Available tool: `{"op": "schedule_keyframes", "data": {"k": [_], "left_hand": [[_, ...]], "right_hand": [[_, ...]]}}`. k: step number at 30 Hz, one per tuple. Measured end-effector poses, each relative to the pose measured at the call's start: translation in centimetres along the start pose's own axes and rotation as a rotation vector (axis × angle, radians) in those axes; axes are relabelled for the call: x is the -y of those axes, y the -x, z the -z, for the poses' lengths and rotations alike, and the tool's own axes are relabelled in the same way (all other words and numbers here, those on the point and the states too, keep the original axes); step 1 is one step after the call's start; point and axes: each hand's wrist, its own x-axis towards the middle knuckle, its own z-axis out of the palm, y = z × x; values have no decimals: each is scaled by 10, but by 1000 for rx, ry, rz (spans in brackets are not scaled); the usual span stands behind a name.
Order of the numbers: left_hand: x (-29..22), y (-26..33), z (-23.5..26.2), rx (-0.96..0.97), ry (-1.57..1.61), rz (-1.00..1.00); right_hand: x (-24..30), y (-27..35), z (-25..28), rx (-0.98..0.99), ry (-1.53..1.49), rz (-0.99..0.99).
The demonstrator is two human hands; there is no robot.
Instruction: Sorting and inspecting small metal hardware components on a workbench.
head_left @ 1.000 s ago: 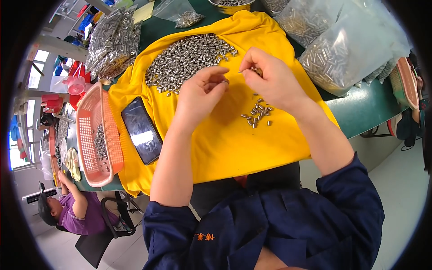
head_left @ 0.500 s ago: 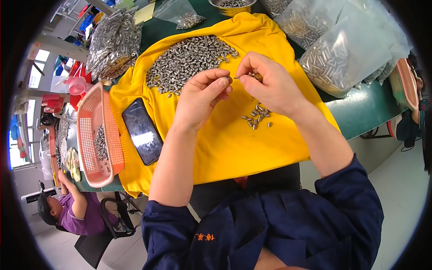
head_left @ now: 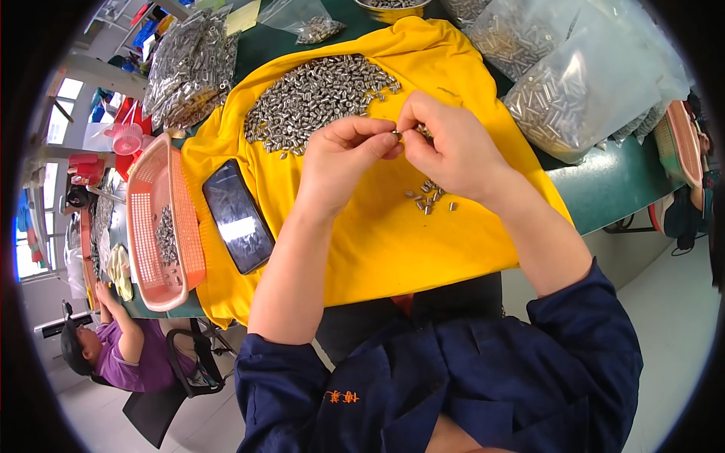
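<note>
Over the yellow cloth (head_left: 393,249), my two hands meet fingertip to fingertip. My left hand (head_left: 349,155) pinches a small metal cylinder (head_left: 396,134) between thumb and forefinger. The thumb and forefinger of my right hand (head_left: 451,147) close at the same spot, on a tiny piece too small to name; more small parts show within its curled fingers. A large heap of short shiny metal cylinders (head_left: 317,98) lies beyond my left hand. Several loose ones (head_left: 429,198) are scattered just below my right hand.
Left of the cloth stands a pink plastic basket (head_left: 192,260) with some metal parts inside; a black phone (head_left: 238,219) lies beside it. Clear bags of metal parts (head_left: 555,102) fill the far right, more bagged parts (head_left: 192,64) the far left. A co-worker (head_left: 136,355) sits at lower left.
My hands have come together: the right fingers brought their tiny piece against the cylinder in my left, closing the small gap. The view has shifted slightly.
</note>
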Motion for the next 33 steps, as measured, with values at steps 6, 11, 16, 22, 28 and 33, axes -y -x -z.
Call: {"op": "schedule_keyframes", "data": {"k": [6,11,16,22,28,33], "left_hand": [[2,-2,-3,-29,-66,-61],[9,-2,3,-7,-663,-132],[10,7,-14,245,-789,-152],[-11,-11,7,-247,-979,-244],[-8,-34,11,-65,-1523,-268],[-6,-37,6,-6,-1681,-211]], "right_hand": [[-14,-3,1,12,-186,-7],[-24,-9,13,-11,-424,-291],[-21,-9,13,-98,-224,-206],[-20,-9,15,-147,-284,-229],[-18,-11,12,-116,-310,-196],[-18,-10,14,-125,-303,-177]]}}
